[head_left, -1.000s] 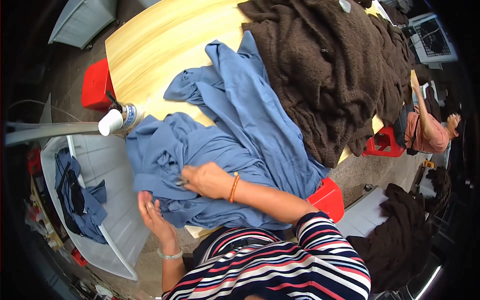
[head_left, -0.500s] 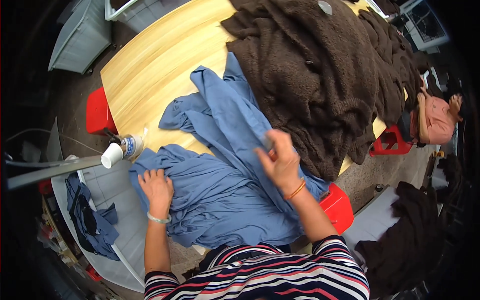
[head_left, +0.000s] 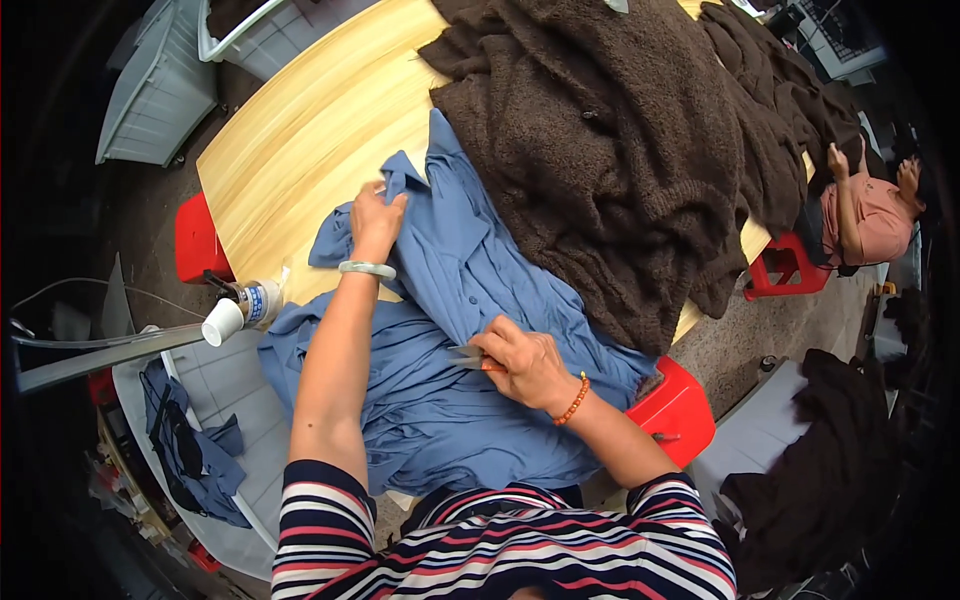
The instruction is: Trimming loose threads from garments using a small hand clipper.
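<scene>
A blue garment point(head_left: 500, 285) with a button on it lies crumpled across the near side of the wooden table. My left hand point(head_left: 377, 222) reaches to its far left part, fingers closed on a fold of the cloth. In my right hand point(head_left: 525, 362) are small thread snips point(head_left: 466, 356), their blades pointing left just over the blue cloth; an orange part shows beneath the fingers. Most of the snips' handle is hidden by the hand. Next to the blue cloth, a large heap of dark brown knit garments point(head_left: 620, 150) covers the right side of the table.
White paper cups point(head_left: 224, 325) sit at the table's left edge by a metal bar point(head_left: 110, 357). Red stools point(head_left: 672, 412) stand around the table point(head_left: 290, 130). A white bin point(head_left: 215, 385) at left holds blue cloth. At far right sits a person in pink point(head_left: 872, 222).
My left hand has moved away from me and taken hold of the far fold of blue cloth. My right hand has come nearer and left, and the snips now show clearly.
</scene>
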`<control>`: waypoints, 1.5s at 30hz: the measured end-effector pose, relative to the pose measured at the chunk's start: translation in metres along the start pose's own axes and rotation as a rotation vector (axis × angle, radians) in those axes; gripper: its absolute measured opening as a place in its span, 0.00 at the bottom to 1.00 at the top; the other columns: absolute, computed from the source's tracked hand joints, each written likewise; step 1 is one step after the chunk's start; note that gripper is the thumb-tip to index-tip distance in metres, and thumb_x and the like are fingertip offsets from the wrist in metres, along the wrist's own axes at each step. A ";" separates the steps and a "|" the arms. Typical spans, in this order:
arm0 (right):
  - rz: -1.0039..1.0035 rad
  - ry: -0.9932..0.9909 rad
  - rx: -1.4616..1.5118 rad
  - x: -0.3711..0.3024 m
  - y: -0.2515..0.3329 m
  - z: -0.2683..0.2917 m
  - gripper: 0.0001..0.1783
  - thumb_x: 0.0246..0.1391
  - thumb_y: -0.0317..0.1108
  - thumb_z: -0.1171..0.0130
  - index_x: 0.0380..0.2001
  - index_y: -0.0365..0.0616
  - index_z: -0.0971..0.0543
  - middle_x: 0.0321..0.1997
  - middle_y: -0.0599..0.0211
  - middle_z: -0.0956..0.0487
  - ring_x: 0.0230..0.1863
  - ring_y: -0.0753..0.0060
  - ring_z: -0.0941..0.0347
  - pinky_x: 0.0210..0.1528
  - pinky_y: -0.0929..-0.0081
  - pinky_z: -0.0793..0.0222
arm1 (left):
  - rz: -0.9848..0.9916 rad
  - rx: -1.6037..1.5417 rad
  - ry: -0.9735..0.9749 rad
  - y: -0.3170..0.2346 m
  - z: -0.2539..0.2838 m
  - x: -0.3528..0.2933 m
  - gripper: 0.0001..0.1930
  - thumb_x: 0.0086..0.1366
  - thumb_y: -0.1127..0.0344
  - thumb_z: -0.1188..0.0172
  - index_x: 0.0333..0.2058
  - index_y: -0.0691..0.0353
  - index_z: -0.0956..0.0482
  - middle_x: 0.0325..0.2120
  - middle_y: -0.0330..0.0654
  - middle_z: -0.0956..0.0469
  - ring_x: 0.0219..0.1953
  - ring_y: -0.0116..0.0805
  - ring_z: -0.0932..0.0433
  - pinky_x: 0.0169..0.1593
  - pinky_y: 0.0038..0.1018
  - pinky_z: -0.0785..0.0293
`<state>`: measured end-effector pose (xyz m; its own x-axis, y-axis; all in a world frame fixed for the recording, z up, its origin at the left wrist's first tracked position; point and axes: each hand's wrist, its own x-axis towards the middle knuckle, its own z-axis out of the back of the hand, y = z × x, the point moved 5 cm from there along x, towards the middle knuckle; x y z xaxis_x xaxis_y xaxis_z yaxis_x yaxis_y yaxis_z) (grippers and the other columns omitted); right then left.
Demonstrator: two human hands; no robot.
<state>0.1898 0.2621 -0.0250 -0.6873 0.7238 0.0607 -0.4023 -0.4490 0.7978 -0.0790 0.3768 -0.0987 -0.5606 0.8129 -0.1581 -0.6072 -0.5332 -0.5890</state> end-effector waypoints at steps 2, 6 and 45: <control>0.026 0.006 0.001 -0.003 0.002 -0.002 0.13 0.46 0.28 0.36 0.38 0.46 0.22 0.36 0.65 0.27 0.29 0.57 0.24 0.30 0.63 0.28 | 0.082 -0.171 0.173 0.044 -0.006 0.007 0.33 0.55 0.56 0.30 0.53 0.71 0.29 0.38 0.47 0.20 0.37 0.35 0.23 0.43 0.33 0.27; 0.023 -0.045 -0.013 -0.011 -0.002 0.003 0.12 0.45 0.28 0.36 0.37 0.46 0.23 0.35 0.65 0.28 0.28 0.57 0.24 0.28 0.62 0.29 | -0.055 -0.725 -0.009 0.099 0.051 -0.027 0.18 0.62 0.66 0.36 0.48 0.67 0.25 0.39 0.40 0.20 0.39 0.31 0.22 0.46 0.29 0.27; 0.071 0.293 -0.165 -0.008 0.037 -0.052 0.11 0.48 0.27 0.39 0.38 0.45 0.23 0.35 0.63 0.25 0.30 0.51 0.25 0.31 0.60 0.29 | 0.092 -0.105 -0.210 0.211 0.163 -0.304 0.08 0.56 0.81 0.44 0.34 0.67 0.20 0.29 0.42 0.26 0.29 0.31 0.27 0.32 0.25 0.32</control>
<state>0.1488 0.2129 -0.0275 -0.8520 0.5172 -0.0812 -0.4230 -0.5887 0.6889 -0.1287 -0.0212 -0.0456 -0.7220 0.6898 -0.0533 -0.4924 -0.5665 -0.6608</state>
